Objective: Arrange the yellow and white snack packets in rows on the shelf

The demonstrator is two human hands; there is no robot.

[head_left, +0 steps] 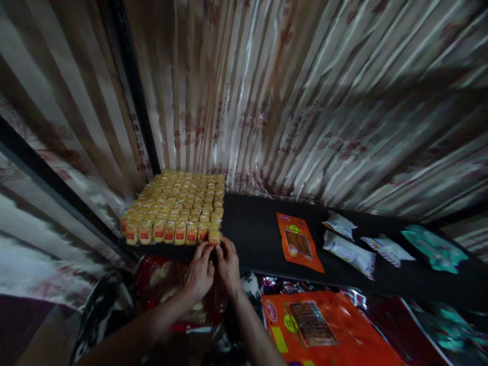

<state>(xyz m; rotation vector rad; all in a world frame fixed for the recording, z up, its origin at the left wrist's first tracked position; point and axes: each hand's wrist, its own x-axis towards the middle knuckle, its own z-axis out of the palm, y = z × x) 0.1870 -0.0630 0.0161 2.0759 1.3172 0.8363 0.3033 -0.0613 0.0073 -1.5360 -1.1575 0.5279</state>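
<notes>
Pinching a small yellow pack point(214, 237) at the front edge of the black shelf point(251, 239): both hands meet on it, left hand point(200, 273) w/ fingers curled onto its left side, right hand point(229, 264) fingers closed on its right. Pack sits at the front-right corner of the yellow pack block point(175, 208), which fills the shelf's left end. Orange packet point(299, 248) lies flat mid-shelf, white sachets point(348, 252) right of it, teal packet point(434, 249) nr the right end. Big orange bag point(324, 328) below the shelf's front edge.

Print on the yellow packets point(175, 208) is too small to read; a large orange packet point(324, 330) is cut off by the bottom edge; the corrugated wall point(305, 101) is motion-blurred.
</notes>
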